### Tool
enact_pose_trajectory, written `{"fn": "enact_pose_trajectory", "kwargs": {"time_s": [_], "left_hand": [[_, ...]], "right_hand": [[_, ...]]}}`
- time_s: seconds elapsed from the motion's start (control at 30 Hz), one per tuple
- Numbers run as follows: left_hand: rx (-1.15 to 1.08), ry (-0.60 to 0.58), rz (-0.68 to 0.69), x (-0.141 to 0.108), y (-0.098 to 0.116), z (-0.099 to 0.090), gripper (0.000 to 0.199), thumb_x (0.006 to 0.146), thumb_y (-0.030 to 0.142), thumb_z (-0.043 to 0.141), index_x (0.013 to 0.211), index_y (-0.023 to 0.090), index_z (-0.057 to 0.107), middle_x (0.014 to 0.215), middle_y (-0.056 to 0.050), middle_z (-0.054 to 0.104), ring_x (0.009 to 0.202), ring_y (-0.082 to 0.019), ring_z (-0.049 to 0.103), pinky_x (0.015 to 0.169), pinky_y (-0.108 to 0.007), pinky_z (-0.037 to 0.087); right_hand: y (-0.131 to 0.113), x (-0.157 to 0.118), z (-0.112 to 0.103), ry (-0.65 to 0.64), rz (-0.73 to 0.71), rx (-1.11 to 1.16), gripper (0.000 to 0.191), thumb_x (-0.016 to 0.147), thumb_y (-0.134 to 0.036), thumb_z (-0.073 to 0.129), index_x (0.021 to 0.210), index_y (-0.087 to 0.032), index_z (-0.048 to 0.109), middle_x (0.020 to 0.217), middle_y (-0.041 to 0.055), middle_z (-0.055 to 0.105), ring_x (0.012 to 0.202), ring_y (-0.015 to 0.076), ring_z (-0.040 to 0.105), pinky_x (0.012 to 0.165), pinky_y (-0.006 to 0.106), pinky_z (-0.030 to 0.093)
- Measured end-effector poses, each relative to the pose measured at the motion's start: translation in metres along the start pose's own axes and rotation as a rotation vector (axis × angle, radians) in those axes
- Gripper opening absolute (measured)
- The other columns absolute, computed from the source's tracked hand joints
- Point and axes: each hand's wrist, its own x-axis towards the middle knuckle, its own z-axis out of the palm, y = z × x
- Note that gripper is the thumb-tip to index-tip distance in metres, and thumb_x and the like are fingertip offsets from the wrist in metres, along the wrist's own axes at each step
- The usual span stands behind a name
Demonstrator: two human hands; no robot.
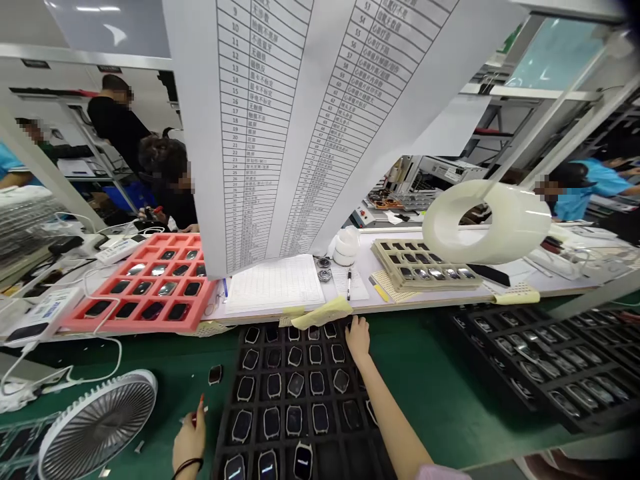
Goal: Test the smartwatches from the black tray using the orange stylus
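A black compartment tray (280, 407) with rows of watch bodies lies on the green work surface in front of me. My right hand (359, 339) reaches to the tray's far right corner, fingers bent over its edge; what they hold, if anything, is hidden. My left hand (190, 437) is left of the tray, its fingers closed round a small red-tipped object (201, 403) that I cannot make out fully. A single watch body (215, 375) lies on the green surface beyond my left hand, outside the tray.
A white fan (100, 427) stands at the left. Along the raised shelf are a red tray (145, 283), a beige tray (425, 265) and a large tape roll (487, 220). More black trays (550, 360) lie right. A printed sheet (300, 133) hangs ahead. Several people are beyond.
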Motion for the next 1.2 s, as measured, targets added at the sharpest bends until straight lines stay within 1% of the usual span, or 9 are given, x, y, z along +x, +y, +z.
{"fn": "enact_pose_trajectory", "kwargs": {"time_s": [0.23, 0.4, 0.47, 0.53, 0.67, 0.73, 0.8, 1.0, 1.2], "left_hand": [[-0.240, 0.032, 0.113, -0.049, 0.023, -0.032, 0.044, 0.083, 0.053, 0.028, 0.078, 0.023, 0.059, 0.070, -0.006, 0.065, 0.067, -0.028, 0.065, 0.060, -0.032, 0.047], [-0.408, 0.060, 0.301, -0.081, 0.049, -0.034, 0.057, 0.078, 0.069, 0.029, 0.078, 0.021, 0.060, 0.059, 0.000, 0.054, 0.053, -0.021, 0.054, 0.053, -0.029, 0.041], [-0.511, -0.024, 0.404, -0.097, 0.067, -0.030, 0.061, 0.075, 0.074, 0.033, 0.081, 0.019, 0.061, 0.058, 0.002, 0.050, 0.049, -0.017, 0.048, 0.048, -0.027, 0.036], [-0.588, -0.183, 0.497, -0.118, 0.089, -0.025, 0.061, 0.075, 0.074, 0.040, 0.083, 0.018, 0.061, 0.056, 0.003, 0.048, 0.046, -0.013, 0.041, 0.045, -0.024, 0.031], [-0.657, -0.567, 0.612, -0.162, 0.141, -0.017, 0.055, 0.077, 0.070, 0.046, 0.081, 0.017, 0.059, 0.053, 0.006, 0.043, 0.041, -0.007, 0.027, 0.040, -0.020, 0.021], [-0.676, -0.664, 0.632, -0.178, 0.162, -0.015, 0.053, 0.079, 0.068, 0.045, 0.076, 0.017, 0.057, 0.050, 0.008, 0.039, 0.039, -0.006, 0.024, 0.039, -0.020, 0.019], [-0.703, -0.690, 0.649, -0.188, 0.177, -0.013, 0.051, 0.080, 0.067, 0.046, 0.074, 0.017, 0.055, 0.048, 0.009, 0.035, 0.038, -0.006, 0.024, 0.039, -0.020, 0.018], [-0.714, -0.663, 0.714, -0.199, 0.186, -0.016, 0.049, 0.082, 0.063, 0.046, 0.070, 0.017, 0.054, 0.048, 0.009, 0.034, 0.040, -0.007, 0.025, 0.040, -0.021, 0.019], [-0.744, -0.625, 0.701, -0.208, 0.180, -0.020, 0.050, 0.082, 0.063, 0.048, 0.070, 0.015, 0.058, 0.047, 0.008, 0.033, 0.041, -0.007, 0.026, 0.041, -0.021, 0.019]], "right_hand": [[-0.006, 0.006, -0.008, -0.089, 0.074, 0.156, 0.028, 0.091, -0.031, 0.058, 0.115, -0.017, 0.056, 0.118, 0.0084, 0.057, 0.101, 0.0227, 0.058, 0.084, 0.043, 0.050], [-0.012, 0.001, -0.028, -0.198, 0.084, 0.466, 0.021, 0.089, -0.035, 0.059, 0.097, -0.015, 0.061, 0.094, 0.0039, 0.064, 0.081, 0.0174, 0.062, 0.073, 0.036, 0.051], [-0.017, -0.007, -0.041, -0.221, 0.084, 0.632, 0.025, 0.085, -0.042, 0.061, 0.085, -0.017, 0.060, 0.083, 0.0029, 0.062, 0.073, 0.0179, 0.060, 0.066, 0.033, 0.049], [-0.027, -0.022, -0.055, -0.258, 0.093, 0.813, 0.032, 0.079, -0.052, 0.063, 0.080, -0.020, 0.058, 0.074, 0.0019, 0.059, 0.064, 0.0184, 0.056, 0.056, 0.030, 0.045], [-0.065, -0.068, -0.079, -0.479, 0.119, 1.183, 0.039, 0.077, -0.059, 0.059, 0.088, -0.021, 0.060, 0.057, -0.0055, 0.046, 0.042, 0.0115, 0.040, 0.043, 0.026, 0.037], [-0.087, -0.090, -0.092, -0.594, 0.128, 1.339, 0.038, 0.076, -0.056, 0.064, 0.089, -0.021, 0.062, 0.059, -0.0052, 0.047, 0.040, 0.0088, 0.036, 0.040, 0.024, 0.034], [-0.106, -0.103, -0.106, -0.684, 0.143, 1.462, 0.033, 0.076, -0.052, 0.066, 0.088, -0.021, 0.062, 0.059, -0.0050, 0.049, 0.037, 0.0066, 0.033, 0.037, 0.022, 0.031], [-0.134, -0.113, -0.142, -0.776, 0.186, 1.659, 0.026, 0.078, -0.044, 0.069, 0.083, -0.020, 0.062, 0.054, -0.0083, 0.047, 0.031, 0.0025, 0.027, 0.031, 0.017, 0.027], [-0.143, -0.120, -0.154, -0.769, 0.252, 1.747, 0.023, 0.077, -0.037, 0.073, 0.076, -0.019, 0.058, 0.048, -0.0098, 0.045, 0.029, 0.0024, 0.030, 0.030, 0.015, 0.029]]}}
